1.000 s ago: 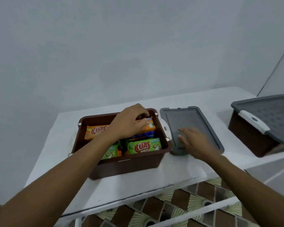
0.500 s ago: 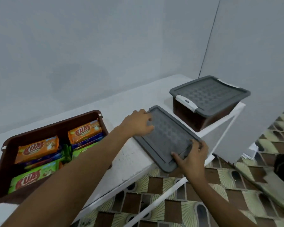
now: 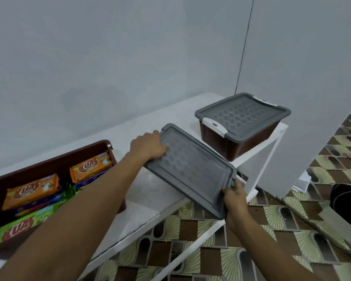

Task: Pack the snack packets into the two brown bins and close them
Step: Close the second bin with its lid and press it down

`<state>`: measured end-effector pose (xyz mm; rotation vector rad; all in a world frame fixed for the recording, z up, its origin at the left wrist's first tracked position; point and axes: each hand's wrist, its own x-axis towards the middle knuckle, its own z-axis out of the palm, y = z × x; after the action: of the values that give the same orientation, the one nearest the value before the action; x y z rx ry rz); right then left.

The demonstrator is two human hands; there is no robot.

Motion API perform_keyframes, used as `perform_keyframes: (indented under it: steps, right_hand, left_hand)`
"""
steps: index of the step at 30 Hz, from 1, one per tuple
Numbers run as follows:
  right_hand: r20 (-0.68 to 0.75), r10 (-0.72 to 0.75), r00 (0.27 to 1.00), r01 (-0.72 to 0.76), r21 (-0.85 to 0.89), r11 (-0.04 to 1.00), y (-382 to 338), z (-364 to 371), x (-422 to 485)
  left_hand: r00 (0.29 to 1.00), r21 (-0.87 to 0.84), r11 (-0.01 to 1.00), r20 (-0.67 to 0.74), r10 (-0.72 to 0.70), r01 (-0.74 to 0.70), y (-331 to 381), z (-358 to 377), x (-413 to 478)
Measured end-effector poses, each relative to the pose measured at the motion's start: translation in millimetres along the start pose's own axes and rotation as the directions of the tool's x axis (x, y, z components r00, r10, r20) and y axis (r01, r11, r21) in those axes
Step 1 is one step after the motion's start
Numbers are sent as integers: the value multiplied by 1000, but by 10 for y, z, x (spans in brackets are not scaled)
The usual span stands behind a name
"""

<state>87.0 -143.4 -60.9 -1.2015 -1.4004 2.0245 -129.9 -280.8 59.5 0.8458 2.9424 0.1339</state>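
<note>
An open brown bin sits at the left of the white table, filled with orange and green snack packets. A grey lid hangs tilted over the table's front edge, between the two bins. My left hand grips its far left corner. My right hand holds its near right end, thumb on top. A second brown bin stands at the table's right end, closed with a grey lid and a white latch.
The white table runs along a grey wall and ends just right of the closed bin. Below its front edge lies a brown and green patterned floor. A dark object lies on the floor at the right.
My left hand left the open bin and took the lid's far corner. My right hand closed on the lid's near end, and the lid rose off the table. The view swung right.
</note>
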Motion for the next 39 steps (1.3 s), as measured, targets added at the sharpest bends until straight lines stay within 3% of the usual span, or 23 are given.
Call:
perform_keyframes:
  steps: [2, 7, 12, 17, 19, 21, 22, 24, 28, 31, 36, 38, 39]
  right_hand:
    - [34, -27, 999, 28, -30, 999, -123, 109, -33]
    - [203, -217, 955, 252, -170, 953, -433, 556, -217]
    - [438, -301, 847, 439, -257, 861, -567, 1343, -410]
    - [629, -203, 750, 485, -315, 816, -673, 2092, -632]
    - [707, -137, 694, 544, -391, 742, -632, 2321, -779]
    - [762, -76, 643, 601, -440, 667, -593, 2441, -902]
    - [771, -60, 634, 610, -451, 651, -560, 2470, -919]
    - [759, -65, 648, 603, -459, 653, -519, 2501, -903]
    - [693, -68, 718, 542, -495, 678, -476, 2490, -849]
    - [625, -59, 778, 481, -534, 695, -453, 2510, -833]
    - [629, -120, 768, 549, -548, 631, -453, 2509, -830]
    - [631, -146, 762, 560, -529, 638, -466, 2494, -847]
    - [631, -152, 761, 560, -520, 645, -462, 2480, -848]
  left_hand:
    - [993, -59, 998, -121, -3, -4, -137, -268, -76]
    - [953, -310, 949, -263, -150, 64, -911, -565, -586]
    - [831, -536, 835, -403, -384, 126, -1622, -610, -1282]
    - [727, -593, 745, -360, -585, 306, -2214, -593, -1791]
    - [670, -518, 714, -316, -672, 471, -2479, -467, -1965]
    - [644, -380, 662, -193, -740, 646, -2634, -290, -2125]
    - [647, -422, 625, -112, -754, 656, -2672, -212, -2192]
    - [680, -590, 549, 1, -733, 592, -2720, -136, -2254]
    - [666, -752, 440, -2, -746, 491, -2741, -135, -2246]
    - [636, -882, 278, 32, -771, 380, -2759, -116, -2272]
    - [652, -973, -69, 201, -731, 221, -2796, -60, -2371]
    - [657, -981, -57, 167, -735, 185, -2771, -40, -2388]
    - [661, -985, 3, 115, -741, 174, -2755, -25, -2394]
